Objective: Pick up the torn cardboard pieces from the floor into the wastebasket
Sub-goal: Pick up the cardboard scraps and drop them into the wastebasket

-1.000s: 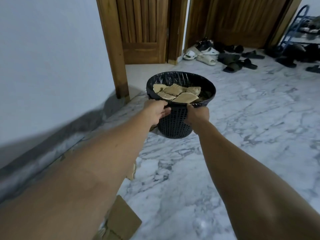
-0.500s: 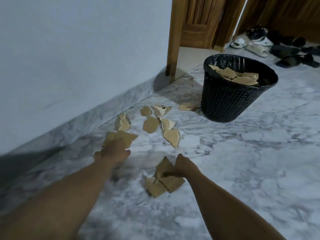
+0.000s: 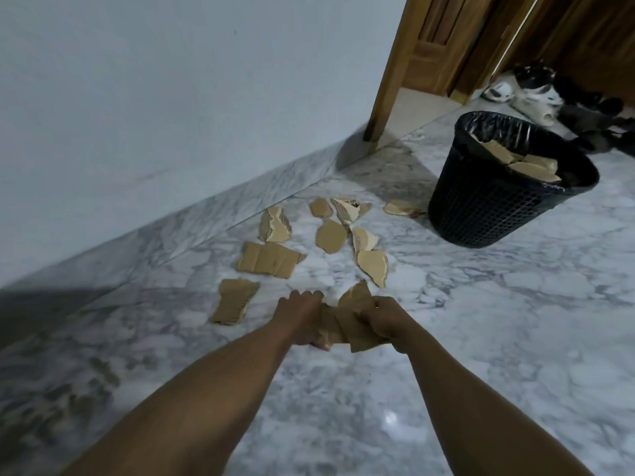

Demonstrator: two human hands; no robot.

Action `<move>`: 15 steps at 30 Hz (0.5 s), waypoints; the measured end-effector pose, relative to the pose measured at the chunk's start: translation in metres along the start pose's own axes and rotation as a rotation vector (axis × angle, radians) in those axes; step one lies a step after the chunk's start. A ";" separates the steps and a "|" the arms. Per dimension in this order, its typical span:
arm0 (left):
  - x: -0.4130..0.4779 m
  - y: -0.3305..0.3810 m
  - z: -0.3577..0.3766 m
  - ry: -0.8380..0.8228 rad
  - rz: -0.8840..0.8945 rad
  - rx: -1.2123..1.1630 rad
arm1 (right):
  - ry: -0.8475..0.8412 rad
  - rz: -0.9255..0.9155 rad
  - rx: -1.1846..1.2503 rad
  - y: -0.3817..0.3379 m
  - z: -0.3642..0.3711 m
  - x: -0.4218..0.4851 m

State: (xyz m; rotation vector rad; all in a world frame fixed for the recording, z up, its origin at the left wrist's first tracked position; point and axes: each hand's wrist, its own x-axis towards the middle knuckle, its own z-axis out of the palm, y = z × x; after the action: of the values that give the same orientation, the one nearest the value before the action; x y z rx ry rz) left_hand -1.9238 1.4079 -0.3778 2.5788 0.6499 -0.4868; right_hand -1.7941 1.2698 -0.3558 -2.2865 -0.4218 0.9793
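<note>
Cardboard (image 3: 347,326) (left hand (image 3: 301,319), right hand (image 3: 390,322) gripping) spans crosswise, torn tip pointing away.

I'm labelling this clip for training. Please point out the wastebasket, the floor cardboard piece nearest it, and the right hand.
wastebasket (image 3: 481,207), head view, on its mesh side wall.
cardboard piece nearest the wastebasket (image 3: 400,207), head view, on its flat top.
right hand (image 3: 386,319), head view, on its back.

Scattered cardboard pieces (image 3: 268,261) cluttered the floor (image 3: 481,321) by the wall (image 3: 171,97); wastebasket (image 3: 488,207) sat right, open marble between.
</note>
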 end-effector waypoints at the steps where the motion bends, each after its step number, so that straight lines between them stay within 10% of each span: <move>1: 0.003 -0.004 0.003 -0.017 -0.037 -0.019 | 0.006 0.016 0.060 0.002 -0.001 0.000; 6: 0.018 -0.033 -0.026 -0.129 -0.152 -0.003 | 0.026 0.118 0.363 0.009 -0.015 0.006; 15: 0.002 -0.133 -0.030 -0.066 -0.469 0.040 | 0.137 0.023 0.162 0.006 0.010 0.073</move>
State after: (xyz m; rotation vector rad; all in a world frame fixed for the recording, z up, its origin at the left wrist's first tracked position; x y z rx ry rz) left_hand -1.9835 1.5296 -0.3959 2.4259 1.2399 -0.7327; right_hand -1.7521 1.3059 -0.4048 -2.1992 -0.2499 0.8301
